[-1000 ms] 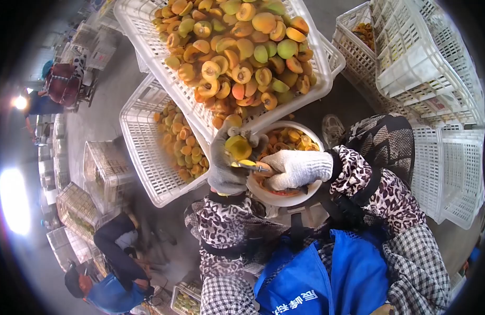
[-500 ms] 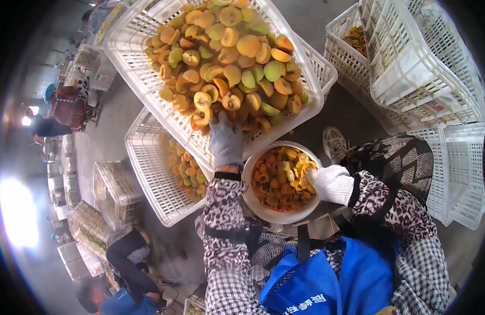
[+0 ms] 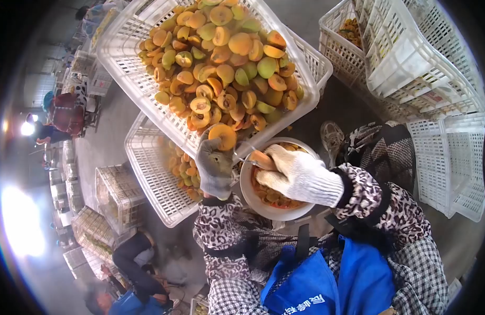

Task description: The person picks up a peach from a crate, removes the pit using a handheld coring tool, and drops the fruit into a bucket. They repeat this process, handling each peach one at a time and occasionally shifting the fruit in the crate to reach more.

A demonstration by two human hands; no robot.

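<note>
My left hand (image 3: 215, 167), in a grey glove, is closed around an orange fruit half (image 3: 222, 137) near the front edge of the upper white crate (image 3: 142, 102). That crate holds many orange and green fruit halves (image 3: 226, 73). In its white knit glove, my right hand (image 3: 300, 176) grips the wooden handle of a small tool (image 3: 262, 160). The tool's thin metal end points at the fruit half; whether they touch is hard to tell. Beneath my right hand stands a round white bucket (image 3: 279, 214) with orange fruit pieces inside, partly hidden by the glove.
Another white crate (image 3: 153, 184) with fruit lies under the upper one at left. Stacked white crates (image 3: 400, 68) stand at right, more (image 3: 442, 163) below them. A person in blue (image 3: 129, 299) is at lower left, others farther back. A shoe (image 3: 332, 135) shows beyond the bucket.
My left hand has drawn back from the fruit pile with a fruit half. My right hand has moved left from the bucket's right rim, and the tool in it now shows.
</note>
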